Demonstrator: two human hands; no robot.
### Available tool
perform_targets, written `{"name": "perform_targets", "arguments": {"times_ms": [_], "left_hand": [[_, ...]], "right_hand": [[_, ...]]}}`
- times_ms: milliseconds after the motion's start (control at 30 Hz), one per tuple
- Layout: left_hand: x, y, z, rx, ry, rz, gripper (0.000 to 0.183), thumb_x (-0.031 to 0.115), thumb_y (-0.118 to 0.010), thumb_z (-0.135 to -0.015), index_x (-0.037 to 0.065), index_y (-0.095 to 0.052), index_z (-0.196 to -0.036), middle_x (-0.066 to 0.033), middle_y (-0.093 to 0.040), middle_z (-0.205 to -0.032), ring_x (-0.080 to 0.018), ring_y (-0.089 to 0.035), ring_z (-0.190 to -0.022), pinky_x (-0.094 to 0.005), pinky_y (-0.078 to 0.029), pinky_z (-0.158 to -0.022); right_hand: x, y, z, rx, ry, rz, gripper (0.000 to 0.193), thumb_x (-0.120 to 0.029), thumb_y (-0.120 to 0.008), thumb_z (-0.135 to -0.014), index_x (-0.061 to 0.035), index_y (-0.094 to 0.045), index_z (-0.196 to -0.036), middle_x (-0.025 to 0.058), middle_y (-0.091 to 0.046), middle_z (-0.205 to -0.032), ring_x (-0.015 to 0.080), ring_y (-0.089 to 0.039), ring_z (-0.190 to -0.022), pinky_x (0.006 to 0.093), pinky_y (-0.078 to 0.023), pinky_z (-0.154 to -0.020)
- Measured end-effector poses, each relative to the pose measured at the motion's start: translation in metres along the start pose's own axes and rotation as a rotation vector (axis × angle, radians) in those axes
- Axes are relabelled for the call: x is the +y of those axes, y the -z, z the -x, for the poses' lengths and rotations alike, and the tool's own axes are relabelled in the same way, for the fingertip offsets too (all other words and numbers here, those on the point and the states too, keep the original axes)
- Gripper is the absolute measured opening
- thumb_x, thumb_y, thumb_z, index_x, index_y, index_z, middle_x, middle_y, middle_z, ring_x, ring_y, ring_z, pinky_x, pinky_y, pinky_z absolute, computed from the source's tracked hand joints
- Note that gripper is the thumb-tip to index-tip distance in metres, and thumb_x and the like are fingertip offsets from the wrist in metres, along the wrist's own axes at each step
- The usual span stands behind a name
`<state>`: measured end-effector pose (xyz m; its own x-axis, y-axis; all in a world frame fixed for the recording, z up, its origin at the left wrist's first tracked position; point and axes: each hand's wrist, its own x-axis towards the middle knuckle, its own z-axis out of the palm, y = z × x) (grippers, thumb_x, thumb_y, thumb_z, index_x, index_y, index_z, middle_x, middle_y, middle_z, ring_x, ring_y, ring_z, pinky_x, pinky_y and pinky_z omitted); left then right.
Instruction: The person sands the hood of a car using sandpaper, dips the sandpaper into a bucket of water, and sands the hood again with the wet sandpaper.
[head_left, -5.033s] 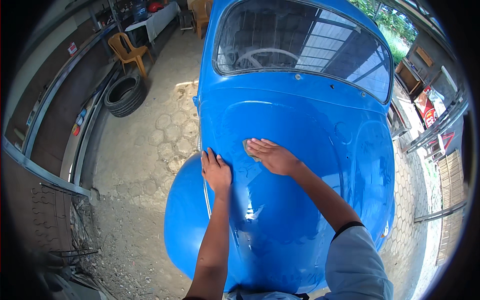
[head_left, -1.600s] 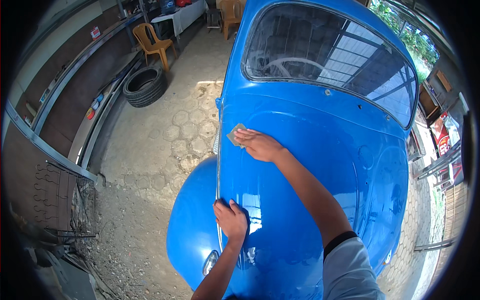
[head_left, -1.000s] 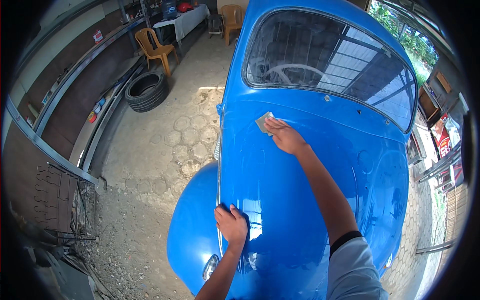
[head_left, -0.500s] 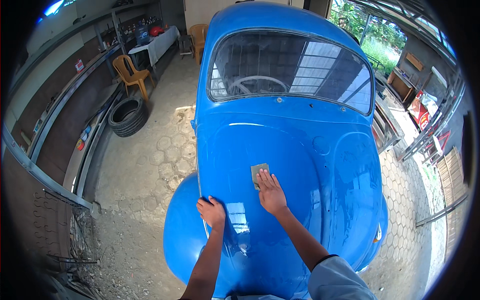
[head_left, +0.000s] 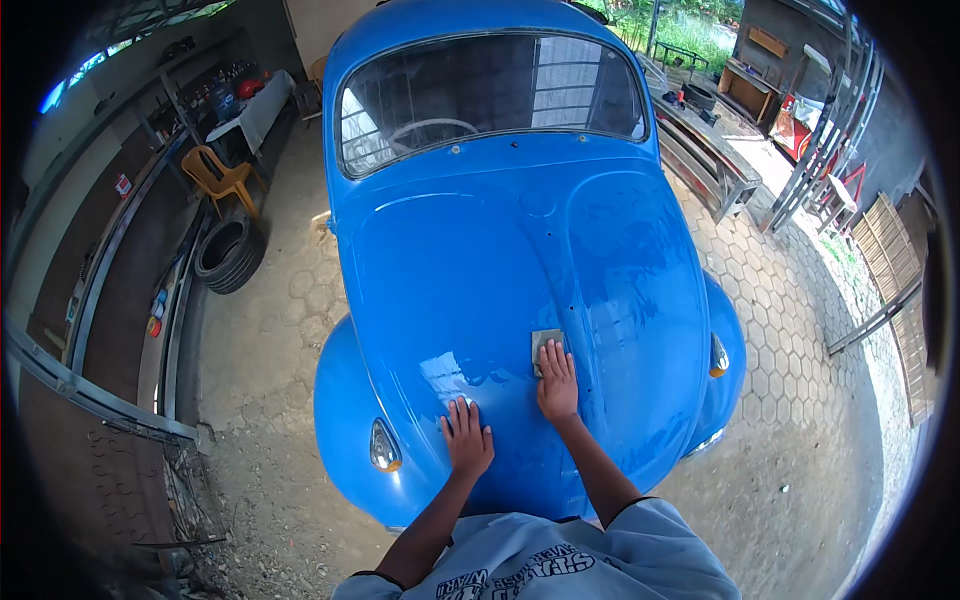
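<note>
Blue paint (head_left: 400, 290) is shining on the car hood (head_left: 470, 250), where a grey-brown sheet (head_left: 538, 345), probably sandpaper, is lying just beside a raised ridge (head_left: 574, 315). Since half a second ago, the right hand (head_left: 558, 383) has been carrying it rightward to this ridge, and the left hand (head_left: 467, 438) is resting nearer the hood's front, no longer at its left edge; so the rubbing, I judge, is passing to another strip. The right hand is lying flat over the sheet, not pinching it; the left is lying spread, grasping nothing. The sheet's far edge is facing the windshield (head_left: 490, 100), and its long axis seems to be running the same way, though the hand is hiding the lower part.
</note>
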<state>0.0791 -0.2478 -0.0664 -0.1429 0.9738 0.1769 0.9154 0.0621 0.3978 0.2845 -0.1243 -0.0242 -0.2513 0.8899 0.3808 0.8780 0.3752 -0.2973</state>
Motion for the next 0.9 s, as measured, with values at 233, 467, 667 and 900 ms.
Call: {"name": "perform_targets", "arguments": {"times_ms": [233,467,667,900], "left_hand": [[0.006,0.02,0.053,-0.296,-0.095,0.012,0.059,0.025,-0.047,-0.101,0.009,-0.035,-0.156,-0.0155,-0.02,-0.168,-0.0319,-0.014,-0.157,-0.055,-0.017,-0.124],[0.001,0.029,0.069,-0.397,0.129,0.207,0.06,0.026,-0.054,-0.101,0.007,-0.037,-0.154,-0.0197,-0.024,-0.166,-0.0349,-0.022,-0.154,-0.0503,-0.029,-0.122],[-0.005,0.027,0.085,-0.313,0.263,0.356,0.059,0.029,-0.056,-0.101,0.003,-0.04,-0.152,-0.0249,-0.032,-0.161,-0.0392,-0.033,-0.149,-0.0441,-0.03,-0.122],[-0.005,0.033,0.042,-0.174,0.318,0.532,0.049,0.021,-0.059,-0.1,0.0,-0.048,-0.143,-0.0247,-0.048,-0.15,-0.0409,-0.046,-0.14,-0.0428,-0.038,-0.117]], "right_hand": [[-0.046,-0.013,0.042,-0.345,0.614,-0.196,0.057,-0.011,-0.051,-0.096,-0.0076,-0.044,-0.153,0.0108,-0.037,-0.163,0.0235,-0.03,-0.153,0.0448,-0.02,-0.127],[0.07,0.036,-0.024,-0.285,0.589,-0.033,0.055,-0.009,-0.05,-0.094,-0.0114,-0.05,-0.149,0.0069,-0.041,-0.161,0.0198,-0.032,-0.152,0.0401,-0.025,-0.126],[-0.012,-0.016,0.061,0.101,0.102,-0.102,0.055,-0.007,-0.049,-0.093,-0.0073,-0.05,-0.148,0.0099,-0.041,-0.16,0.0239,-0.031,-0.152,0.0421,-0.025,-0.125],[0.059,0.054,0.006,-0.21,0.456,-0.368,0.048,-0.014,-0.052,-0.098,-0.0072,-0.053,-0.145,0.0185,-0.059,-0.142,0.0324,-0.055,-0.133,0.0423,-0.043,-0.114]]}}
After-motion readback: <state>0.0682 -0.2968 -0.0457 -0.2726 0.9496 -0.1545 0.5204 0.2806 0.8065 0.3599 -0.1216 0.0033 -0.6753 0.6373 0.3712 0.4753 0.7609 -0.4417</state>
